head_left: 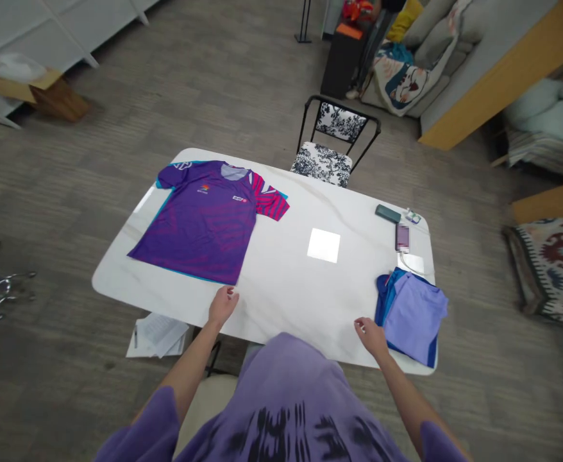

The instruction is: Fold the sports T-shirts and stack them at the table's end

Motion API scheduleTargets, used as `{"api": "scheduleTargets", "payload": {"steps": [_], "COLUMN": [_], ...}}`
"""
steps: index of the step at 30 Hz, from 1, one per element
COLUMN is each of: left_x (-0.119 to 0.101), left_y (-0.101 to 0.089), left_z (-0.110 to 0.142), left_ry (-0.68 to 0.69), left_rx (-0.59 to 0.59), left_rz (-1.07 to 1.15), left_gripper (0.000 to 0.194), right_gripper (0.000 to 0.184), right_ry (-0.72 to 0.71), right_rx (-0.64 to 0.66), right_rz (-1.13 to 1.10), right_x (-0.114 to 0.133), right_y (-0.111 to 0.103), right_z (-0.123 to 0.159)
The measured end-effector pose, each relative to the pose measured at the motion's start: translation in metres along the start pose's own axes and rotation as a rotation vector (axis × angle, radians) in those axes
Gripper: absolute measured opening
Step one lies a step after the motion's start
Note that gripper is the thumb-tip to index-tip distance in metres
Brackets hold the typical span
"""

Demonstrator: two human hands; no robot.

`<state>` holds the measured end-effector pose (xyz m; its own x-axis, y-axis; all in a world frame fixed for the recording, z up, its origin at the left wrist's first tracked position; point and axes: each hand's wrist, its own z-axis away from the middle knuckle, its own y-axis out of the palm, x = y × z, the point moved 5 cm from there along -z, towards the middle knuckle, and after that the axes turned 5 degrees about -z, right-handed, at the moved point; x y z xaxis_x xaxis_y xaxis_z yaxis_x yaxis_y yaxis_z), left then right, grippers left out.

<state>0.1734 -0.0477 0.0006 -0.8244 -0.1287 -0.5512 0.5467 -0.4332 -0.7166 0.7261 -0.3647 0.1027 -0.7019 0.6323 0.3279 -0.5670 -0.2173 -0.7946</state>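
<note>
A purple jersey (199, 221) with one pink-striped sleeve lies spread flat, front up, on the left half of the white table (286, 289). My left hand (222, 306) hovers by its lower right corner, fingers loosely curled and apart, with no cloth visible in them. My right hand (370, 336) is over the table's near edge, just left of a pile of folded clothes, its fingers slightly bent and holding nothing. On top of that pile is a lavender garment (413, 314), with a blue garment (386, 296) showing beneath it.
At the table's far right lie a dark green case (388, 213), a phone (403, 237) with a white cable, and a small packet (412, 216). A patterned chair (327, 157) stands beyond the far edge. Papers (159, 335) rest below the near left edge.
</note>
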Motion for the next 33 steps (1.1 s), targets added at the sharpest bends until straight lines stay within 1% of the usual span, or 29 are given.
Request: {"api": "scheduleTargets", "payload": {"steps": [2, 4, 6, 7, 9, 12, 15, 17, 20, 22, 24, 26, 29, 33], "left_x": [-0.001, -0.004, -0.007, -0.007, -0.007, -0.003, 0.004, 0.009, 0.016, 0.020, 0.023, 0.025, 0.027, 0.026], "left_y": [-0.017, -0.029, -0.035, -0.038, -0.041, -0.046, -0.052, -0.056, -0.061, -0.062, -0.062, -0.061, -0.060, -0.063], "left_z": [-0.022, -0.039, -0.054, -0.061, -0.072, -0.087, -0.098, -0.102, -0.104, -0.103, -0.103, -0.104, -0.106, -0.108], "left_ry": [0.049, 0.095, 0.135, 0.154, 0.189, 0.226, 0.243, 0.246, 0.248, 0.253, 0.260, 0.267, 0.268, 0.222], "left_rx": [0.005, 0.006, -0.006, -0.013, -0.028, -0.025, -0.004, 0.003, 0.007, 0.013, 0.024, 0.038, 0.063, 0.059], "left_rz": [-0.054, -0.103, -0.153, -0.181, -0.236, -0.270, -0.241, -0.208, -0.177, -0.175, -0.172, -0.166, -0.142, -0.054], "left_gripper": [0.034, 0.030, 0.031, 0.032, 0.031, 0.023, 0.021, 0.023, 0.028, 0.031, 0.033, 0.034, 0.034, 0.031], "right_gripper": [0.033, 0.028, 0.023, 0.021, 0.020, 0.023, 0.032, 0.040, 0.047, 0.048, 0.046, 0.042, 0.029, 0.025], "right_ry": [-0.043, -0.072, -0.108, -0.125, -0.160, -0.193, -0.198, -0.190, -0.144, -0.082, -0.023, 0.002, -0.017, -0.014], "right_rx": [0.075, 0.153, 0.189, 0.198, 0.198, 0.154, 0.071, 0.012, -0.082, -0.123, -0.124, -0.109, -0.109, -0.110], "right_rz": [0.026, 0.085, 0.111, 0.117, 0.119, 0.104, 0.062, 0.034, -0.008, -0.029, -0.020, 0.022, 0.083, 0.112], "right_x": [0.079, 0.154, 0.220, 0.249, 0.300, 0.366, 0.423, 0.455, 0.486, 0.496, 0.501, 0.502, 0.500, 0.486], "right_y": [0.007, 0.015, 0.024, 0.028, 0.036, 0.041, 0.035, 0.029, 0.018, 0.013, 0.011, 0.010, 0.005, -0.004], "right_z": [-0.032, -0.074, -0.123, -0.149, -0.204, -0.286, -0.363, -0.408, -0.461, -0.486, -0.503, -0.515, -0.525, -0.531]}}
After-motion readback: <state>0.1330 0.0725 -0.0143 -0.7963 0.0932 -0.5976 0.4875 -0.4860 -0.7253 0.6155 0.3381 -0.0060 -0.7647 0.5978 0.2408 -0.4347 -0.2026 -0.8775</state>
